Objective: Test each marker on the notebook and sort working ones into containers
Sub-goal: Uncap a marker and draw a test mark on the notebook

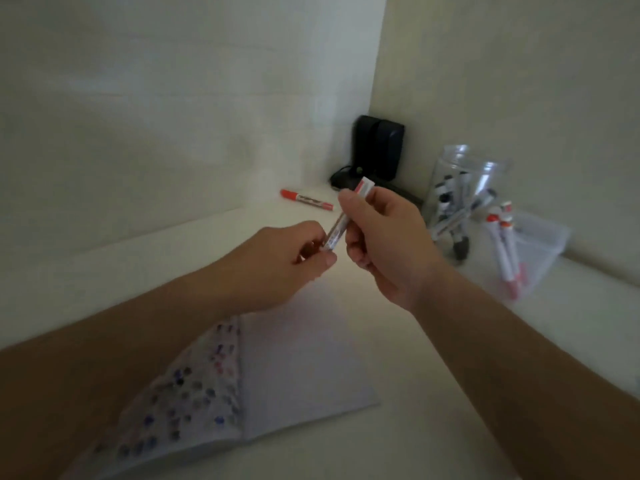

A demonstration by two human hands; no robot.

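Note:
My right hand [384,244] grips the barrel of a white marker with red trim [341,221], held tilted above the table. My left hand [294,258] pinches the marker's lower end, where the cap is hidden by my fingers. Below lies an open notebook [298,368]; its left page carries several coloured test dots, its right page looks blank. A second red-capped marker [306,199] lies on the table near the back wall. A clear round jar [460,188] holds several black markers. A clear square tub [536,251] holds several red markers.
A black device with a cable [375,150] stands in the corner of the two white walls. The jar and tub sit at the right by the side wall. The white table [433,427] stretches around the notebook.

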